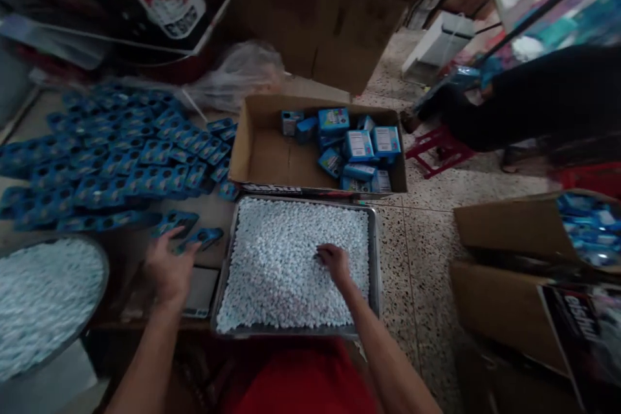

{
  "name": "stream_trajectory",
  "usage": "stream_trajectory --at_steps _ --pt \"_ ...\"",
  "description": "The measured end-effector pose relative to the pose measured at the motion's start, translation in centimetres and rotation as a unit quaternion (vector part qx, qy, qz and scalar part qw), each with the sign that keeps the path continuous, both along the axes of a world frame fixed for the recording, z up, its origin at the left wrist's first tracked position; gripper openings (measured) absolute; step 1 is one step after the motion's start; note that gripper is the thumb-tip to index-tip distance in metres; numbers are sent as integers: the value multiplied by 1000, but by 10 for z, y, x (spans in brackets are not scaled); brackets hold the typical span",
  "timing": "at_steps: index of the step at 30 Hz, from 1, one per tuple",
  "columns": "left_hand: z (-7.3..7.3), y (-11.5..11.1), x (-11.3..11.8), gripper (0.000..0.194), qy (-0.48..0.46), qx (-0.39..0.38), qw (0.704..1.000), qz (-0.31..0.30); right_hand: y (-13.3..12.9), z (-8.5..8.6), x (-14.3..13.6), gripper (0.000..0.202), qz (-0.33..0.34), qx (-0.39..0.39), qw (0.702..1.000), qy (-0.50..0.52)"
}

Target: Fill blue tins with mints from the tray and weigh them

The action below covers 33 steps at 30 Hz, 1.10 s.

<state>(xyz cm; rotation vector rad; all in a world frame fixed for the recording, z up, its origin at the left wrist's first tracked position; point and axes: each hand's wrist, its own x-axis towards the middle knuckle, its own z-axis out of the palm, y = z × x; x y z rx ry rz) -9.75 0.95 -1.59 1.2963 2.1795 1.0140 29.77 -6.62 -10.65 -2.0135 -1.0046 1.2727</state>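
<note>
A metal tray (375,252) in front of me is heaped with small pale blue and white pellets (276,265). Over its right half, my right hand (334,260) touches the heap, its fingers curled together; what they hold, if anything, is hidden. To the left of the tray, my left hand (169,265) is raised with thumb and fingers apart, holding nothing I can see. Just beyond its fingertips lie a blue carton (177,222) and another small blue carton (206,237). A flat grey object (201,291) lies between that hand and the tray.
Rows of blue cartons (121,155) cover the table's left side. Behind the tray stands an open cardboard box (272,165) with several blue boxes (359,144). A round pan of pellets (43,297) is at left. A person's dark-clothed leg (524,103) and a red stool (439,149) are at right.
</note>
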Motion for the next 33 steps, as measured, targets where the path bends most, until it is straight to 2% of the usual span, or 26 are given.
stream_trajectory --at_steps 2,4,5,8,10,12,14,16,18,20,21,22,23,24,26,29,31,33 --pt "28 33 40 23 115 78 987 -85 14 -17 -24 18 -4 -3 999 37" --pt "47 82 102 14 113 118 959 -234 18 -23 -32 18 -10 -11 997 79" --pt "52 110 139 13 108 112 938 -308 17 -23 -31 19 -15 -16 995 99" --pt "45 182 257 12 124 106 846 -508 7 -15 -17 21 -43 -20 987 151" --pt "32 209 325 33 160 106 763 -617 -2 -8 -8 24 -64 -15 982 174" --pt "20 219 374 39 221 85 715 -658 -11 -1 -4 25 -82 -11 978 193" --pt "13 221 399 35 265 50 701 -660 -18 5 -3 25 -99 -8 972 211" --pt "13 221 397 34 257 20 722 -642 -23 12 -2 26 -114 -5 966 230" --pt "23 219 371 40 181 16 786 -591 -28 22 2 26 -124 -3 960 250" --pt "41 208 325 46 36 11 869 -494 -32 37 10 26 -122 2 955 271" --pt "52 197 297 48 -58 -2 901 -430 -34 46 15 25 -116 6 952 282" --pt "62 183 269 51 -156 -29 918 -363 -35 57 20 25 -108 11 950 292" --pt "70 165 241 53 -253 -62 921 -289 -36 69 26 24 -99 15 949 299" --pt "77 145 217 53 -335 -98 912 -217 -36 83 30 24 -90 19 949 303" --pt "80 102 178 48 -451 -173 871 -83 -33 110 37 23 -74 23 950 302" --pt "62 45 144 35 -531 -243 810 59 -21 147 39 23 -56 24 954 292" --pt "43 16 131 32 -553 -255 787 99 -9 163 35 23 -38 24 959 281" --pt "26 -7 124 30 -570 -257 773 108 2 169 28 25 -12 25 963 270"
